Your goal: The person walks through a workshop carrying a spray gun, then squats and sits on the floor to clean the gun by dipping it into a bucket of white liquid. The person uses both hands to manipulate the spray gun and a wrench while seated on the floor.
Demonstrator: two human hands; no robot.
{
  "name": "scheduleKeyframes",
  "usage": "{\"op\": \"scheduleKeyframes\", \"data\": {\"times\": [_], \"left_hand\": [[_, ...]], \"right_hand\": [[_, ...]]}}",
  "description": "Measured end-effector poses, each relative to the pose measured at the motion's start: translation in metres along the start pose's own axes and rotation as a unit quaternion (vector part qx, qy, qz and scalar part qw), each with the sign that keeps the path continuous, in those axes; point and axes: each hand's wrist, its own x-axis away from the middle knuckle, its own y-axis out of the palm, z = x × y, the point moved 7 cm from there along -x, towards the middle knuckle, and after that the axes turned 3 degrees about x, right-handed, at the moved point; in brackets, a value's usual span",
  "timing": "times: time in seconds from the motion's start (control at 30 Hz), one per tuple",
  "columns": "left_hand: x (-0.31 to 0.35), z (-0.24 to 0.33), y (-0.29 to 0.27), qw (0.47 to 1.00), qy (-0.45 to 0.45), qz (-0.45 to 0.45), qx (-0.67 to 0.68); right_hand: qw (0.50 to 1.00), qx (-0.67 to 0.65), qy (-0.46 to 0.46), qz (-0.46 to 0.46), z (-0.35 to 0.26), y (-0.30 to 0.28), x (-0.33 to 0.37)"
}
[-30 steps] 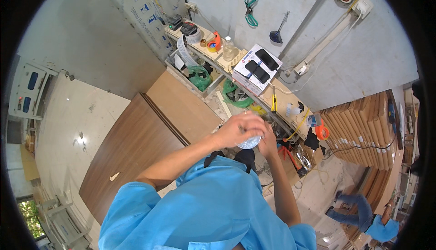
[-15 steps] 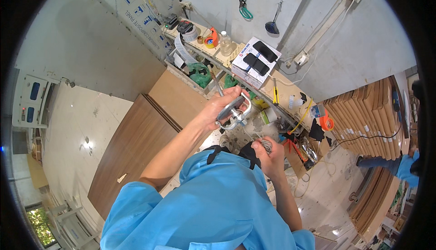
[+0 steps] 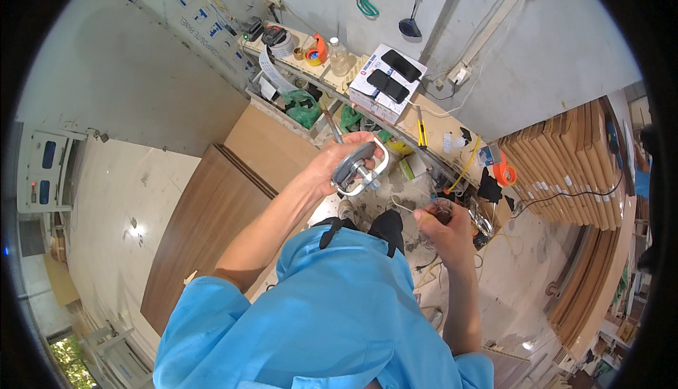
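My left hand (image 3: 330, 164) is closed round a grey disc (image 3: 351, 163) set in a curved, pale metal frame (image 3: 382, 161), with a bolt-like centre and a metal nut or wing at its lower end. A thin rod (image 3: 331, 126) sticks up beyond the fingers of this hand, pointing at the bench. Lower and to the right, my right hand (image 3: 452, 233) is closed on a small, dark, coiled-looking bundle (image 3: 442, 210), blurred and partly covered by the fingers. A thin white strand (image 3: 402, 207) curves out beside its thumb.
Ahead runs a narrow bench (image 3: 432, 117) with a white box (image 3: 376, 101) bearing two black phones, a yellow cutter (image 3: 421, 131) and a clear bottle (image 3: 339, 58). Wooden panels (image 3: 205, 226) lie at left; cardboard-coloured sheets (image 3: 565, 156) stand at right. Loose cords lie on the floor.
My right hand has moved right, away from the left hand, with its bundle. The disc in my left hand has turned so that more of its face shows.
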Motion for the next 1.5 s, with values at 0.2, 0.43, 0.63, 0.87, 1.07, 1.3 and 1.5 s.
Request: {"op": "scheduleKeyframes", "data": {"times": [0.2, 0.43, 0.63, 0.87, 1.07, 1.3, 1.5], "left_hand": [[0.001, -0.008, 0.0, 0.992, 0.039, -0.001, 0.117], [0.002, -0.008, -0.007, 0.991, 0.039, 0.0, 0.129], [0.0, -0.004, -0.003, 0.993, 0.085, 0.01, 0.078], [0.001, -0.009, -0.001, 0.998, -0.001, -0.064, 0.004], [-0.003, -0.004, -0.011, 1.0, 0.022, 0.014, -0.009], [-0.022, -0.009, -0.014, 0.987, 0.019, 0.002, 0.161], [-0.037, -0.014, -0.032, 0.972, 0.039, 0.058, 0.225]], "right_hand": [[0.997, -0.075, -0.021, -0.02, -0.003, 0.01, -0.007], [0.989, -0.136, 0.036, -0.052, 0.014, 0.027, -0.018], [0.986, -0.153, 0.037, -0.057, 0.009, 0.033, -0.024], [0.963, -0.21, 0.105, -0.129, 0.025, 0.043, -0.029], [0.985, -0.111, 0.041, -0.128, 0.004, 0.032, -0.042], [0.995, 0.031, -0.077, -0.046, -0.035, 0.017, -0.057], [0.992, -0.087, -0.091, 0.017, -0.023, 0.023, -0.072]]}}
